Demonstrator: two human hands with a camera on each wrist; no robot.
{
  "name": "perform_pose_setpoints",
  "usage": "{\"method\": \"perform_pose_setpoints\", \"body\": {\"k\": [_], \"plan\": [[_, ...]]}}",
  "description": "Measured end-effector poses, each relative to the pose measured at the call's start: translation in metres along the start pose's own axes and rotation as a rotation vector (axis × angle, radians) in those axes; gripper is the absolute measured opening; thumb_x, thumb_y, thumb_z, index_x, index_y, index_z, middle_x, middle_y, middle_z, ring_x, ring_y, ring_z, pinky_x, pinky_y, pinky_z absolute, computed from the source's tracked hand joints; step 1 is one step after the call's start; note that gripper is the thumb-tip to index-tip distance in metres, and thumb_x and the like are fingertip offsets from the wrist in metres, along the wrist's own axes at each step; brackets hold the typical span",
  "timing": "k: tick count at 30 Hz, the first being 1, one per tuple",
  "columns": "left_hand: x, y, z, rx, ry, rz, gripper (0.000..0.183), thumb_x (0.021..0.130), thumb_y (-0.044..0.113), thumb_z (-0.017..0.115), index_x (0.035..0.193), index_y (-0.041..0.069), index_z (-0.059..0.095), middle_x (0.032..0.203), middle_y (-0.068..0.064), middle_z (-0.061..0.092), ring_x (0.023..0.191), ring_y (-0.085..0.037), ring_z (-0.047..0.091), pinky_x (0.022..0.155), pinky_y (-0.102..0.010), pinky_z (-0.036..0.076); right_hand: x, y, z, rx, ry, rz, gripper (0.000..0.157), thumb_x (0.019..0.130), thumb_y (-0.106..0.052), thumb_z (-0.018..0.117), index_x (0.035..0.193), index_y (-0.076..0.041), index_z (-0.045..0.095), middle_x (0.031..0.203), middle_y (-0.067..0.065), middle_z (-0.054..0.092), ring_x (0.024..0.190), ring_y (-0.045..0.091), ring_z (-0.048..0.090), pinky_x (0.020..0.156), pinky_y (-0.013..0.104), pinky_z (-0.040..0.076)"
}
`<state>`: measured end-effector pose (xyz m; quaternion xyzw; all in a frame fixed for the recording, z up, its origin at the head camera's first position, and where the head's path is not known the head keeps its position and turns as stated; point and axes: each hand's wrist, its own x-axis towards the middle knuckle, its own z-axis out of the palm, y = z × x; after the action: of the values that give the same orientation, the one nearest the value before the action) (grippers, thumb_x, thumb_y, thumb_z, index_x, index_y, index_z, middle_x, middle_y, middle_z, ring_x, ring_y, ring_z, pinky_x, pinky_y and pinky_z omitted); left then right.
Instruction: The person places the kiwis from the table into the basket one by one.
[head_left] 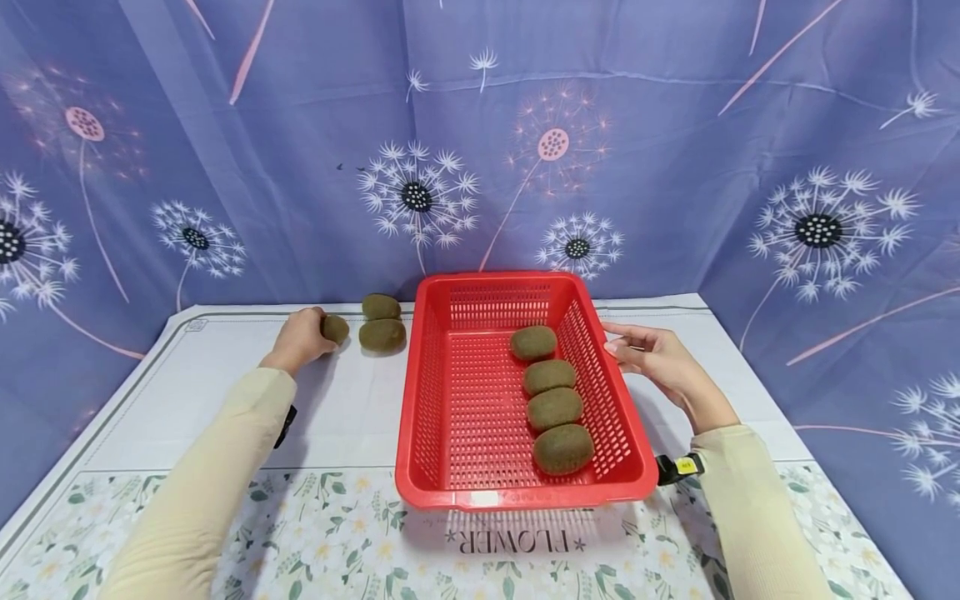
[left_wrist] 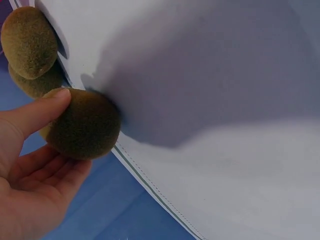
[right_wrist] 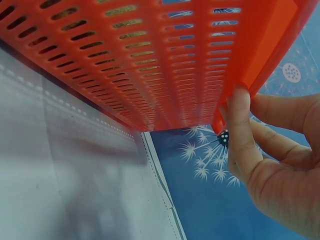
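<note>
A brown kiwi [left_wrist: 92, 125] is pinched in the left hand [head_left: 296, 337], with the thumb over one side and the fingers curled beneath. Close by on the white cloth lie two more kiwis, the nearer one [head_left: 382, 335] touching the one behind [head_left: 380, 306]. Across the way, the right hand [head_left: 660, 358] holds the right rim of a red plastic basket [head_left: 427, 375]. In the right wrist view its thumb [right_wrist: 240, 130] lies against the wall beneath the rim. Several kiwis [head_left: 553, 408] form a row along the basket's right side.
The table cover [head_left: 330, 533] is white at the back and flower-printed in front. Blue dandelion-patterned curtains [head_left: 300, 167] enclose the back and sides. The basket has slotted walls and stands in the middle of the table.
</note>
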<state>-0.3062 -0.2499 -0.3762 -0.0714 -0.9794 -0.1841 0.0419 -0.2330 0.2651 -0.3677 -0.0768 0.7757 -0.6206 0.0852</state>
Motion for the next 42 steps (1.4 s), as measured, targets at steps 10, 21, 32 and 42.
{"method": "perform_pose_setpoints", "body": {"k": [10, 21, 32, 42], "plan": [[-0.002, 0.004, -0.015, -0.061, -0.017, -0.033, 0.049, 0.076, 0.008, 0.076, 0.111, -0.02, 0.057, 0.103, -0.034, 0.061, 0.094, -0.047, 0.057, 0.083, -0.052, 0.047, -0.001, -0.002, 0.001, -0.007, -0.003, -0.002, 0.053, 0.095, -0.012, 0.06, 0.142, 0.004, 0.041, 0.093, -0.001, 0.065, 0.082, 0.011, 0.067, 0.078, 0.028, 0.055], [0.002, 0.019, -0.034, -0.154, -0.026, -0.02, 0.051, 0.078, 0.017, 0.077, 0.112, -0.017, 0.06, 0.1, -0.03, 0.064, 0.095, -0.045, 0.057, 0.093, -0.054, 0.039, -0.003, -0.003, 0.001, -0.013, -0.003, -0.005, 0.053, 0.095, -0.012, 0.06, 0.142, 0.005, 0.041, 0.092, -0.001, 0.065, 0.082, 0.011, 0.067, 0.079, 0.028, 0.055], [0.009, 0.059, -0.051, -0.29, -0.055, -0.036, 0.052, 0.08, 0.02, 0.077, 0.118, -0.01, 0.061, 0.107, -0.024, 0.066, 0.098, -0.034, 0.059, 0.084, -0.041, 0.047, -0.002, -0.003, 0.001, -0.008, -0.003, -0.002, 0.053, 0.095, -0.012, 0.06, 0.142, 0.005, 0.041, 0.093, 0.0, 0.065, 0.083, 0.011, 0.067, 0.079, 0.03, 0.055], [0.009, 0.099, -0.05, -0.439, -0.121, 0.061, 0.051, 0.082, 0.014, 0.076, 0.126, -0.004, 0.059, 0.116, -0.022, 0.065, 0.102, -0.03, 0.063, 0.083, -0.032, 0.049, -0.001, -0.002, 0.001, -0.003, 0.003, -0.012, 0.053, 0.095, -0.012, 0.06, 0.142, 0.005, 0.041, 0.091, 0.0, 0.065, 0.081, 0.011, 0.067, 0.078, 0.029, 0.056]]}}
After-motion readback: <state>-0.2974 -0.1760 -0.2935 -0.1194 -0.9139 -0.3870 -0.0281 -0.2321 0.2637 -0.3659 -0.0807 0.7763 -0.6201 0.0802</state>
